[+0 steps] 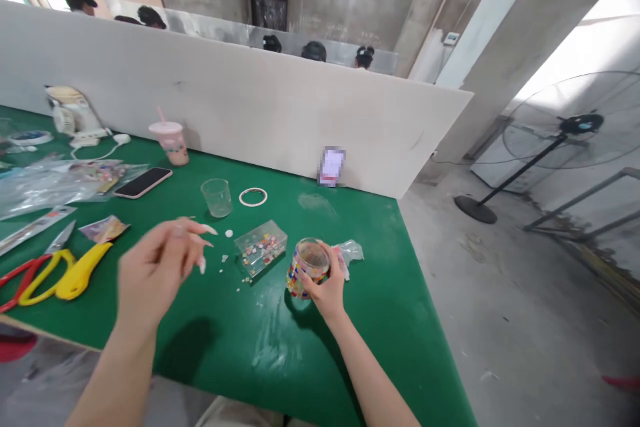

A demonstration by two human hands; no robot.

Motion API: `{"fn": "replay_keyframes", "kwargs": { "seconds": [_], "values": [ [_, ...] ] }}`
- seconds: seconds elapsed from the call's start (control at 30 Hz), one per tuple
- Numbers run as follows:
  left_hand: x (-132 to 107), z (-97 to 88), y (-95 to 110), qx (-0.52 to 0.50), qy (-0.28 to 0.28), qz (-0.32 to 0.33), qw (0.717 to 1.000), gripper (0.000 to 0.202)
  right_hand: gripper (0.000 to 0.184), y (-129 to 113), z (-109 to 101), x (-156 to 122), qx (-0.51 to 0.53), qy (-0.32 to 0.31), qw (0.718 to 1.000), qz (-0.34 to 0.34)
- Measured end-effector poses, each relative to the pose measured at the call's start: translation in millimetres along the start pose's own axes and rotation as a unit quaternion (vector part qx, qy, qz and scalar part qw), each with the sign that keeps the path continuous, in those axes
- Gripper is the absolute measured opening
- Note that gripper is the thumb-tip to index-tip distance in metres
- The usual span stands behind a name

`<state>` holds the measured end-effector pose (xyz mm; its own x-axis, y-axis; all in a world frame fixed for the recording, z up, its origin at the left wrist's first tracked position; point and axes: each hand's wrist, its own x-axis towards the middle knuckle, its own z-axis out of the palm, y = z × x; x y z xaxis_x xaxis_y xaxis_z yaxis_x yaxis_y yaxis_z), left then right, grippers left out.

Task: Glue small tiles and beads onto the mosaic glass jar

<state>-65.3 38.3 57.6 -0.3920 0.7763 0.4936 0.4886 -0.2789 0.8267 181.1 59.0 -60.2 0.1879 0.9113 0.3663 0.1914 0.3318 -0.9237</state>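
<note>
My right hand (329, 287) is wrapped round a clear cup (300, 280) whose outside is covered with small coloured pieces. The cup is tilted, its rim facing up towards me. My left hand (157, 263) hovers over the table to the left, fingers loosely bent and apart, with nothing visible in them. Between the hands stands a clear plastic box (261, 248) holding many small coloured pieces. A few tiny pieces lie beside it, near a small white disc (229, 233). Crumpled clear plastic wrap (351, 251) lies just behind my right hand.
A plain clear cup (217, 198) and a white ring (253, 197) stand farther back. On the left are scissors (40, 273), a yellow-handled tool (83, 273), a phone (143, 183), plastic bags (45, 183) and a pink drink cup (171, 141). A white partition (250, 100) bounds the green table.
</note>
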Motion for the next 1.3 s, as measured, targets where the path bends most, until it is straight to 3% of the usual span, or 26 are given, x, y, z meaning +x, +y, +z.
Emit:
{"fn": "replay_keyframes", "kwargs": {
  "seconds": [0.07,0.1,0.23,0.33,0.47,0.63,0.97,1.3],
  "values": [
    [-7.5,-0.9,-27.6,0.147,-0.164,-0.031,0.975,0.027,0.072,13.3,-2.1,-10.5,-0.006,-0.015,1.000,0.005],
    [-14.5,0.8,-43.3,0.161,-0.191,-0.034,0.968,0.029,0.074,18.3,-2.4,-13.9,-0.009,-0.026,1.000,0.007],
    [-51.5,17.5,-96.1,0.192,-0.229,-0.012,0.954,0.033,0.079,27.7,0.0,-18.7,-0.011,-0.074,0.997,0.012],
    [-61.7,32.0,-111.4,0.207,-0.266,0.017,0.941,0.031,0.084,28.9,-0.4,-17.1,-0.011,-0.106,0.994,0.015],
    [-45.0,42.9,-109.3,0.217,-0.331,0.049,0.917,0.023,0.091,31.6,-6.6,-13.5,-0.007,-0.139,0.990,0.021],
    [-34.4,39.7,-98.2,0.223,-0.405,0.089,0.882,0.011,0.096,30.7,-13.6,-11.0,-0.006,-0.166,0.986,0.026],
    [-45.6,31.4,-77.3,0.291,-0.418,0.132,0.850,0.019,0.095,19.0,-21.5,-11.6,-0.009,-0.185,0.982,0.033],
    [-54.8,42.3,-80.1,0.338,-0.419,0.152,0.829,0.008,0.093,16.8,-21.8,-13.6,-0.005,-0.182,0.983,0.029]
  ]
}}
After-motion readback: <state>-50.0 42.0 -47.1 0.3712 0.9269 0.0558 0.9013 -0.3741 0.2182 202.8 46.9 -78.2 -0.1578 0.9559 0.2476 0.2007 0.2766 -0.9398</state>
